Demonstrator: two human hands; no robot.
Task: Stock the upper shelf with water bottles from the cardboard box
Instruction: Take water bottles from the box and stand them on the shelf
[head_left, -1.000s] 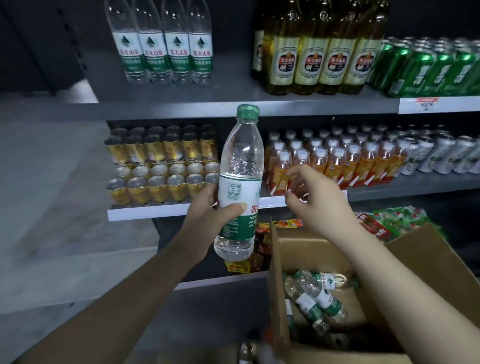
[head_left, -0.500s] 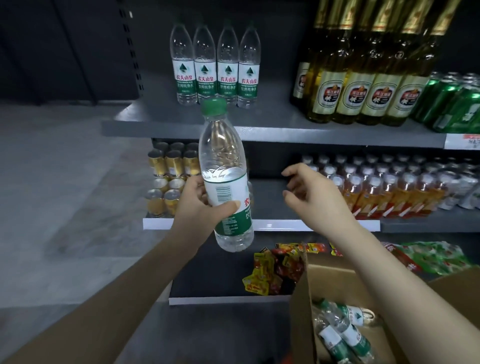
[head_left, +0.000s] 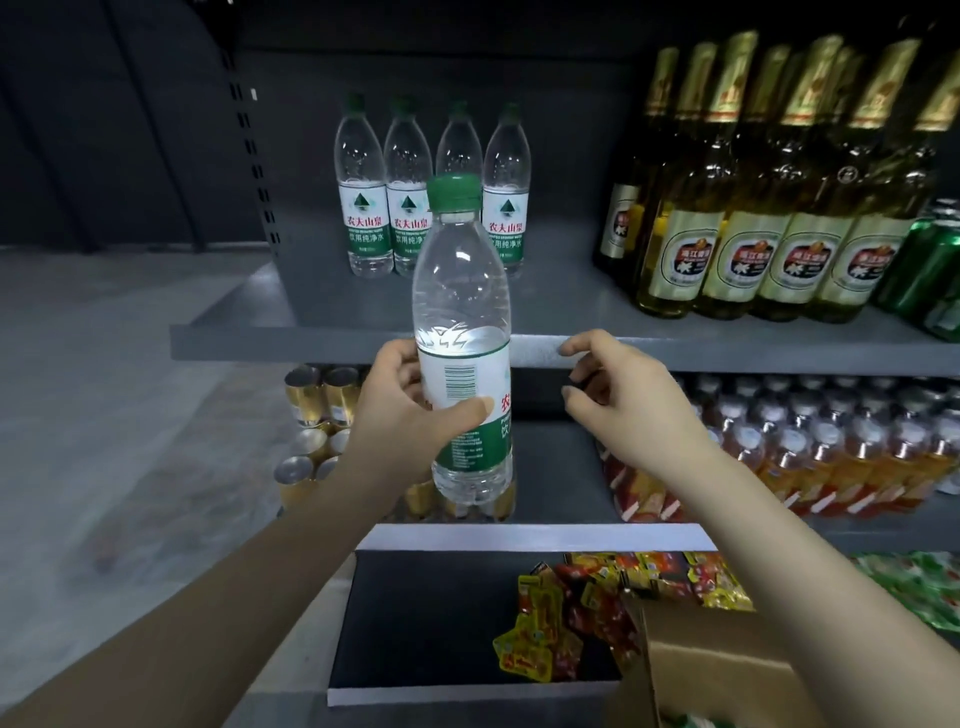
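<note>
My left hand (head_left: 410, 415) grips a clear water bottle (head_left: 461, 291) with a green cap and a white and green label, upright in front of the upper shelf's (head_left: 311, 340) front edge. My right hand (head_left: 618, 387) hovers just right of the bottle, fingers loosely curled, holding nothing. Several matching water bottles (head_left: 363, 208) stand in a row at the back left of that grey shelf. The cardboard box (head_left: 727, 670) shows only a flap and corner at the bottom right; its contents are out of sight.
Tall yellow beer bottles (head_left: 737, 223) and green cans (head_left: 930, 270) fill the upper shelf's right side. Gold cans (head_left: 322, 400) and orange drink bottles (head_left: 831, 452) sit on the middle shelf. Snack packets (head_left: 597, 608) lie on the lowest shelf. Bare shelf space lies in front of the water bottles.
My left hand has raised the bottle toward the upper shelf and my right hand rose beside it. The view tilted up, so the box has mostly dropped out of frame.
</note>
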